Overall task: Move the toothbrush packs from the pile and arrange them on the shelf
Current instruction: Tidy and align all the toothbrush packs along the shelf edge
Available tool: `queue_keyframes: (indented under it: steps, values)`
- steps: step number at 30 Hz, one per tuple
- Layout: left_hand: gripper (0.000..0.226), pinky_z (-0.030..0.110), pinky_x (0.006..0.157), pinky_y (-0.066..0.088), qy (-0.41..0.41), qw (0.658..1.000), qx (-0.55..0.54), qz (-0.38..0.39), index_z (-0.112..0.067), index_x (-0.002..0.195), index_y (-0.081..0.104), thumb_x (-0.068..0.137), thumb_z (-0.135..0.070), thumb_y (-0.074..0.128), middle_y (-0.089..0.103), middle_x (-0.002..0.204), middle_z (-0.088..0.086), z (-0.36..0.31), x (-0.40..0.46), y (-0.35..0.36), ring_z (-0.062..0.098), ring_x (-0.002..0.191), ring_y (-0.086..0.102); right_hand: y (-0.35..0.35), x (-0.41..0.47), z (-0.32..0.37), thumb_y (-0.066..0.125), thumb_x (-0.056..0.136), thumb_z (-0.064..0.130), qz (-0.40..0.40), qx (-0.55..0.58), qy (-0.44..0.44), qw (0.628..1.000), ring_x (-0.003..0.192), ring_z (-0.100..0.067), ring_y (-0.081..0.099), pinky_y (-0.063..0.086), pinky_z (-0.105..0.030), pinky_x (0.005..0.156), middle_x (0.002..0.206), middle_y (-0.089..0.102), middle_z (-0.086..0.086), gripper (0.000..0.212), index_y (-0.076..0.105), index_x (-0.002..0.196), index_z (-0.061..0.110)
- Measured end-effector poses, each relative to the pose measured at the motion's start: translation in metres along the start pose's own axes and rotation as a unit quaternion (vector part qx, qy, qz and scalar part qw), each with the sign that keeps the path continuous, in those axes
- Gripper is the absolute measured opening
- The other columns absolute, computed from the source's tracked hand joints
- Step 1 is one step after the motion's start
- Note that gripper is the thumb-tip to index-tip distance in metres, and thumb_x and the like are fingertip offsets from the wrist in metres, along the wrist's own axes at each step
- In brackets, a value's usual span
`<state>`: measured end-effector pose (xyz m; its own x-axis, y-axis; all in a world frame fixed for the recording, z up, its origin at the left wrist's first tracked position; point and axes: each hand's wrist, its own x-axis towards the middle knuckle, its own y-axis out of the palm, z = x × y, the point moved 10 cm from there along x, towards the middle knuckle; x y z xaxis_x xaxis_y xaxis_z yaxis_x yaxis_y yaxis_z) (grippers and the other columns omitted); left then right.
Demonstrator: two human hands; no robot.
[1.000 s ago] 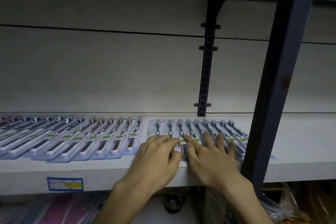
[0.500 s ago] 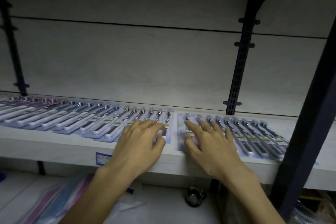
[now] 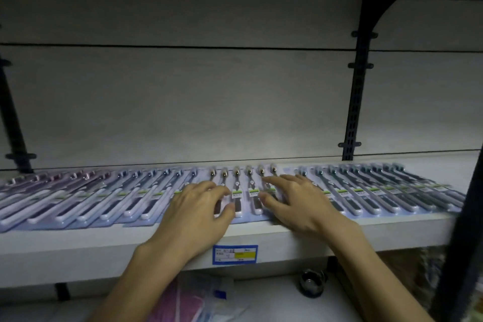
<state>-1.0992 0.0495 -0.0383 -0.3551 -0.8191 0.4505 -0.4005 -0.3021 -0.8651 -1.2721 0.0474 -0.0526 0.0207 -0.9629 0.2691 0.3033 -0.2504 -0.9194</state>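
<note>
Shelf [image 3: 78, 243] carries toothbrush packs [image 3: 379, 191] in an overlapping row, left to right (purple ones far left). Left hand [image 3: 198, 206] and right hand [image 3: 295, 201] rest flat on middle packs, fingers [image 3: 271, 179] spread, pinching nothing. Price label [image 3: 234, 254] on near edge.

Two bare hands, left hand [image 3: 200, 206] and right hand [image 3: 298, 201], one shelf [image 3: 78, 246] bearing a single overlapping row of toothbrush packs [image 3: 379, 191] too many and too blurred to count, one blue price label [image 3: 234, 254], two slotted black uprights [image 3: 355, 102] on the back wall.
</note>
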Motion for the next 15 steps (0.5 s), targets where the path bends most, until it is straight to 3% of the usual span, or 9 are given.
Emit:
queue_keyframes:
  steps: [4,11,15]
  values:
    - [0.039,0.027,0.093,0.036,0.0,0.999,-0.043,0.007,-0.036,0.126,0.052,0.092,-0.05,0.038,0.052,0.124,-0.016,0.0056,-0.0001,0.0063,0.009,0.116,0.039,0.008,-0.0002,0.0005,0.032,0.089,0.068,0.028,0.013,0.017,0.999,0.143,-0.02,0.023,0.023,-0.044,0.115,0.156,0.027,0.002,0.06,0.035,0.142,0.041]
    - [0.039,0.026,0.099,0.032,0.005,0.997,-0.078,-0.003,-0.039,0.129,0.048,0.094,-0.05,0.034,0.046,0.13,-0.024,0.0057,-0.0049,0.0059,0.003,0.122,0.028,0.0046,-0.0028,-0.0007,0.035,0.088,0.068,-0.012,0.004,0.014,1.0,0.129,-0.019,0.042,0.037,-0.04,0.106,0.144,0.043,0.002,0.056,0.047,0.135,0.039]
    - [0.039,0.028,0.102,0.032,0.007,0.996,-0.091,0.007,-0.04,0.129,0.049,0.094,-0.051,0.034,0.045,0.13,-0.026,0.0076,-0.0059,0.0059,0.003,0.122,0.025,0.0036,-0.0038,-0.0025,0.035,0.085,0.07,-0.03,0.014,0.008,0.999,0.12,-0.017,0.045,0.04,-0.04,0.101,0.133,0.049,0.006,0.057,0.05,0.131,0.041]
